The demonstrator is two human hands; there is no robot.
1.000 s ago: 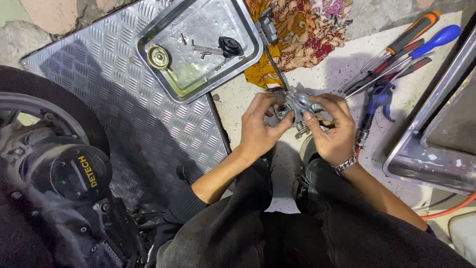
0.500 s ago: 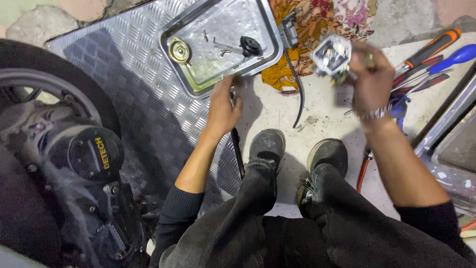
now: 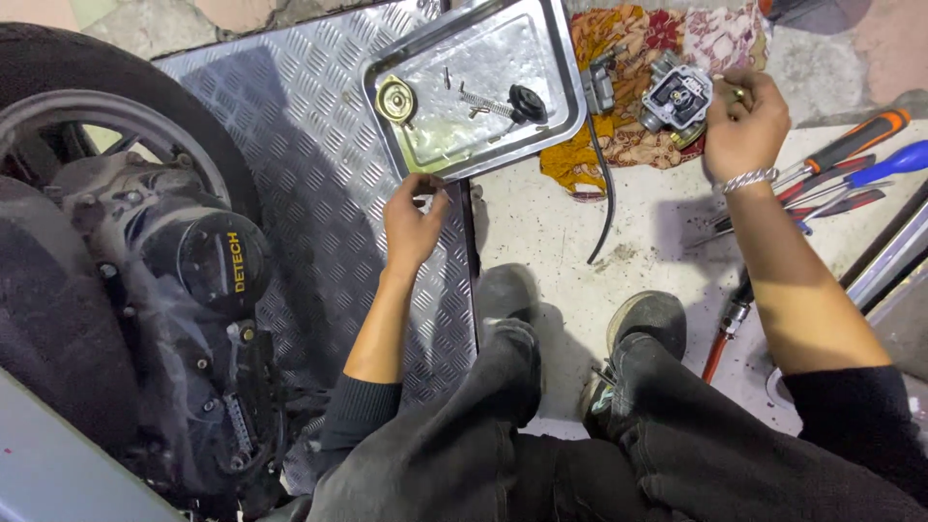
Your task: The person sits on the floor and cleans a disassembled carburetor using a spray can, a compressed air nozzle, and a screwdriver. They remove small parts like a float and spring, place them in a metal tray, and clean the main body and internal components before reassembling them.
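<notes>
My right hand (image 3: 742, 124) holds a grey metal carburetor body (image 3: 677, 97) over a patterned orange cloth (image 3: 657, 58) at the top right. My left hand (image 3: 414, 224) rests over the near edge of a shiny metal tray (image 3: 541, 116), fingers curled; whether it holds a small part I cannot tell. In the tray lie a brass disc (image 3: 395, 100), a spring (image 3: 480, 101), a black cap (image 3: 528, 102) and small screws. A black hose (image 3: 605, 203) curves down from the cloth.
The tray sits on a diamond-plate sheet (image 3: 309, 193). A motorcycle wheel and engine (image 3: 145, 271) fill the left. Screwdrivers with orange and blue handles (image 3: 851, 164) lie at right beside a metal frame (image 3: 894, 261). My shoes (image 3: 648, 324) rest on the concrete floor.
My hands, together on the carburetor at first, have separated. The right hand carried it up over the cloth; the left hand moved to the tray's near edge.
</notes>
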